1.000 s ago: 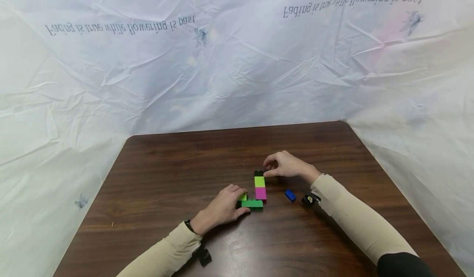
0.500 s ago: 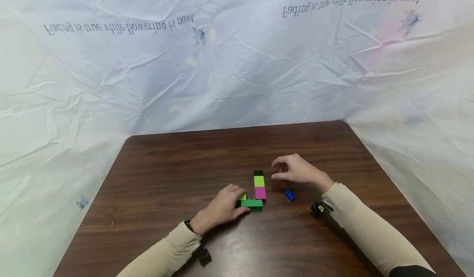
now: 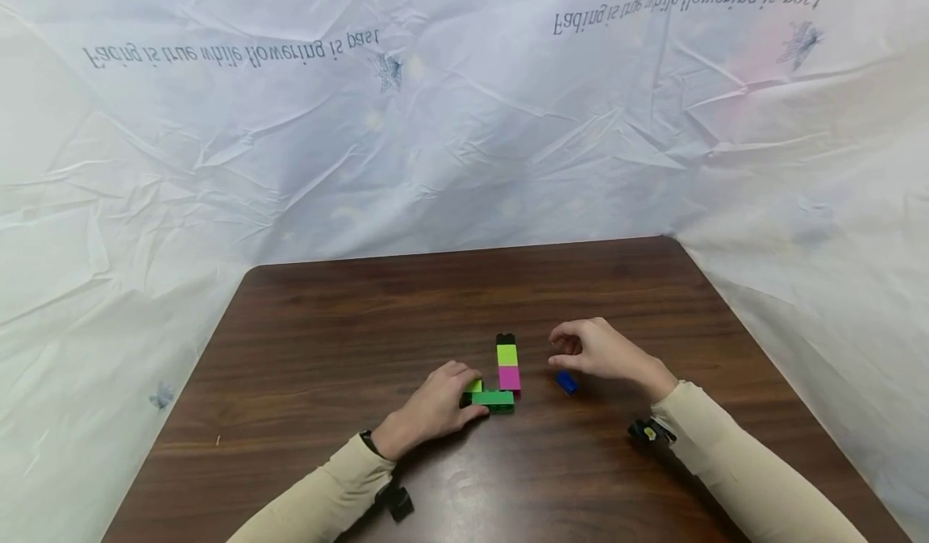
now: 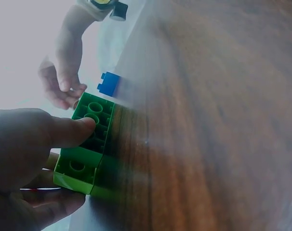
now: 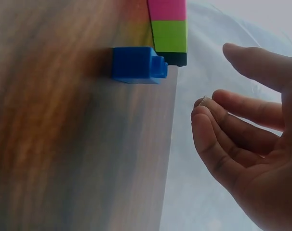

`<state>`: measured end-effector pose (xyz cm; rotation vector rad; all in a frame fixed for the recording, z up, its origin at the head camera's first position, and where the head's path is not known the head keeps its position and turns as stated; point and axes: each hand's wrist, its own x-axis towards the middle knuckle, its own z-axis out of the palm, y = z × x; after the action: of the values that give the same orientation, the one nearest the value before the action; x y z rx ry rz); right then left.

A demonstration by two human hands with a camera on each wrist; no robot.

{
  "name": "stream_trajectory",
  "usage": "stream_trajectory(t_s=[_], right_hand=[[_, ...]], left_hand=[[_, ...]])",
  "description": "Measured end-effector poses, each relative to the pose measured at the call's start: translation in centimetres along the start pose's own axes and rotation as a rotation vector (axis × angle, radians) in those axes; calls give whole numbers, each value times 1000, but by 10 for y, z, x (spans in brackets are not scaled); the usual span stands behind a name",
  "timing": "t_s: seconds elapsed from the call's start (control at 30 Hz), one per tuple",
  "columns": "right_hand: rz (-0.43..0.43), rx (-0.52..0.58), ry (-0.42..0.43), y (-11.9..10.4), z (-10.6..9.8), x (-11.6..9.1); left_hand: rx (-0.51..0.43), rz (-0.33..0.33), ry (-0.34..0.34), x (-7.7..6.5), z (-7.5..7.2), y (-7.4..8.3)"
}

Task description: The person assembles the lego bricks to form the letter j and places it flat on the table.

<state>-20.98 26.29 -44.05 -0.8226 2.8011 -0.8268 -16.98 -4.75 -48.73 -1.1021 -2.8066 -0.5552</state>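
Note:
My left hand (image 3: 434,407) grips a row of toy building bricks lying on its side. In the left wrist view the thumb presses the hollow underside of a green brick (image 4: 94,120), and the fingers go behind a lime brick (image 4: 76,173). At the green brick's right end, a column of pink (image 3: 510,378), lime (image 3: 506,355) and black (image 3: 506,339) bricks runs away from me. Whether the column joins the green brick cannot be told. My right hand (image 3: 608,353) hovers with loosely bent fingers, holding nothing, just beyond a small blue brick (image 3: 566,382); the right wrist view shows its studs.
The dark wooden table (image 3: 348,317) carries the bricks near its middle. A pale printed plastic sheet (image 3: 464,164) hangs behind and along both sides. Black wrist devices sit at both wrists, one beside the left forearm (image 3: 312,490).
My right hand has drawn away from the black brick at the column's far end, moving right and nearer, beside the blue brick. The left hand and the bricks stay put.

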Motion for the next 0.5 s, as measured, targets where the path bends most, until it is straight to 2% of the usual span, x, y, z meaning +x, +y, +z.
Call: stream_trajectory(t_s=[0.5], right_hand=[[29,-36,1,4,10,-16]], left_hand=[[1,7,21,-1,1,0]])
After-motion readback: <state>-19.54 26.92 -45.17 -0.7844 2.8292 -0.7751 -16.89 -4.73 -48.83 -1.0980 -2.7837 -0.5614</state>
